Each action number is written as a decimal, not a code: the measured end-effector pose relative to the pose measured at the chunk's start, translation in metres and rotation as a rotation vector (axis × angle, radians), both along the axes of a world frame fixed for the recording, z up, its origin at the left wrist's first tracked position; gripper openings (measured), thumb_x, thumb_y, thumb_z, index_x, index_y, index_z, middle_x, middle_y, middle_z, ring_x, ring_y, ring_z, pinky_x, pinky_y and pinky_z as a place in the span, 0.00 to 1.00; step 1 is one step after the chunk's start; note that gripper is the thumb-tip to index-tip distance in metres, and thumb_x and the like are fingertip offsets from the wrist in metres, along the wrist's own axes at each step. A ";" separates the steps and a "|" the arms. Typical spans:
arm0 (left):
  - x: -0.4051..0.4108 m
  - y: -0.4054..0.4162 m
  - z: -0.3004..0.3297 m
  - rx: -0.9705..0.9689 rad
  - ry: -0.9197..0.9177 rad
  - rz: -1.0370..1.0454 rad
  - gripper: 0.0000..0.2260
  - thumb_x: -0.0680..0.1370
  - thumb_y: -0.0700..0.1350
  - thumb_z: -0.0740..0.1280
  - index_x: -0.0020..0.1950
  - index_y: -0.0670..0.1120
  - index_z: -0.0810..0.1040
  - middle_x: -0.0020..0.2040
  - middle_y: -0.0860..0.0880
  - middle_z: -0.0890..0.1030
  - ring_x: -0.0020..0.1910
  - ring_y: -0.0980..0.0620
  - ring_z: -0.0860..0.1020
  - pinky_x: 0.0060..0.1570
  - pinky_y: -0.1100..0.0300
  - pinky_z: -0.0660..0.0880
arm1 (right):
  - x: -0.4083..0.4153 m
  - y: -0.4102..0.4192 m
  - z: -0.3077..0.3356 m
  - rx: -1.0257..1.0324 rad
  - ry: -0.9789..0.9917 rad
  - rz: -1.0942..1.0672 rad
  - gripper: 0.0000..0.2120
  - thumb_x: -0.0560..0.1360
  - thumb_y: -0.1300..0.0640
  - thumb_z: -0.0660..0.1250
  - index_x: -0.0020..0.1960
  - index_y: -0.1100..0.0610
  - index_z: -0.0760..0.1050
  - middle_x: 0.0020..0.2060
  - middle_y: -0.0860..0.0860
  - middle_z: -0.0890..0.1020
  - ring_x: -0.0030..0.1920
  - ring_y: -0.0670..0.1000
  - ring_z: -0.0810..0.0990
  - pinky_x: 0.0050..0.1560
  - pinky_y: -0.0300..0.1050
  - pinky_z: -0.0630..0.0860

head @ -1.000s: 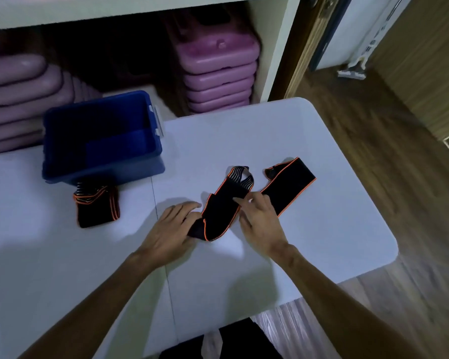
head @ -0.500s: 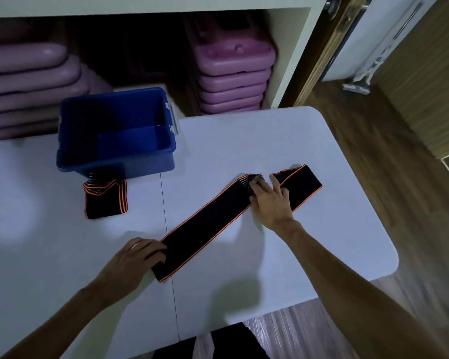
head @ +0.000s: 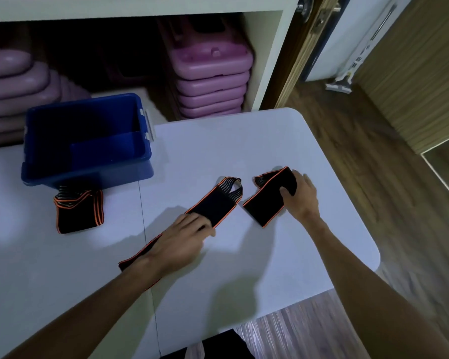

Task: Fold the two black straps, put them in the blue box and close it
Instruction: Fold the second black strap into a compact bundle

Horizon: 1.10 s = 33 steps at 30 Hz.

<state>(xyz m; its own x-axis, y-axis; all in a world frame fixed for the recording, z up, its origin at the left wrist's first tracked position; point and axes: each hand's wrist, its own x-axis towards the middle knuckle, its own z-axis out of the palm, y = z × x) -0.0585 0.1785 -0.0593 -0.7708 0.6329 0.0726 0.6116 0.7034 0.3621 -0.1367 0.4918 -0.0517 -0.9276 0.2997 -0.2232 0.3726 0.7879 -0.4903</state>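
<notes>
A: What is the right hand (head: 300,196) doing?

B: It grips the far end of a folded black strap piece (head: 268,200) at about two o'clock from the worktop's (head: 244,141) middle. The thumb lies on top of the fabric and the fingers curl round its outer edge, so the hand is closed on it. The forearm comes in from five o'clock, wrist fairly straight.

A: And the left hand (head: 178,240)?

B: It lies palm down on the long black strap (head: 213,206), fingers loosely together and bent, fingertips pressing the fabric near its middle. Whether it pinches the strap or only pins it down cannot be told. The arm reaches in from seven o'clock and covers part of the strap.

A: How does that strap lie?

B: It runs flat on the worktop from seven o'clock toward one o'clock, orange-edged, with a striped elastic loop at its far end. That loop lies just beside the piece in the right hand, and whether the two join cannot be told.

A: Where are the other task things?

B: A folded strap (head: 78,212) lies at nine o'clock, touching the near wall of the blue box (head: 88,174). The box stands open at ten o'clock, and what shows of its inside is dark blue.
</notes>
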 end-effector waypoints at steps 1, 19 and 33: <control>-0.005 0.014 0.000 0.006 -0.010 -0.011 0.18 0.66 0.36 0.63 0.53 0.51 0.75 0.53 0.53 0.77 0.53 0.51 0.72 0.53 0.57 0.67 | 0.001 0.003 -0.003 -0.009 -0.043 0.041 0.27 0.72 0.48 0.62 0.70 0.51 0.65 0.64 0.57 0.74 0.67 0.62 0.70 0.61 0.64 0.72; 0.009 0.085 -0.013 -0.188 -0.175 0.251 0.30 0.66 0.54 0.77 0.64 0.47 0.72 0.53 0.46 0.75 0.51 0.44 0.74 0.50 0.51 0.71 | 0.051 -0.015 -0.015 0.029 -0.054 0.217 0.15 0.80 0.49 0.61 0.64 0.51 0.75 0.63 0.55 0.74 0.64 0.59 0.70 0.61 0.58 0.73; 0.031 -0.096 0.024 0.435 -0.832 0.577 0.11 0.74 0.42 0.72 0.54 0.53 0.79 0.53 0.56 0.82 0.56 0.60 0.78 0.57 0.61 0.71 | 0.037 -0.022 -0.015 -0.138 -0.055 0.531 0.11 0.79 0.52 0.66 0.45 0.58 0.82 0.55 0.47 0.76 0.62 0.42 0.64 0.65 0.41 0.58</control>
<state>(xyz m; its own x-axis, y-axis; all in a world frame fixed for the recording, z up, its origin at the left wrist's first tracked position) -0.0271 0.0824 -0.0353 -0.8538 0.2080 -0.4773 -0.3180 0.5175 0.7944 -0.0994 0.4696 -0.0663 -0.9293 -0.2418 -0.2792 -0.0308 0.8041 -0.5937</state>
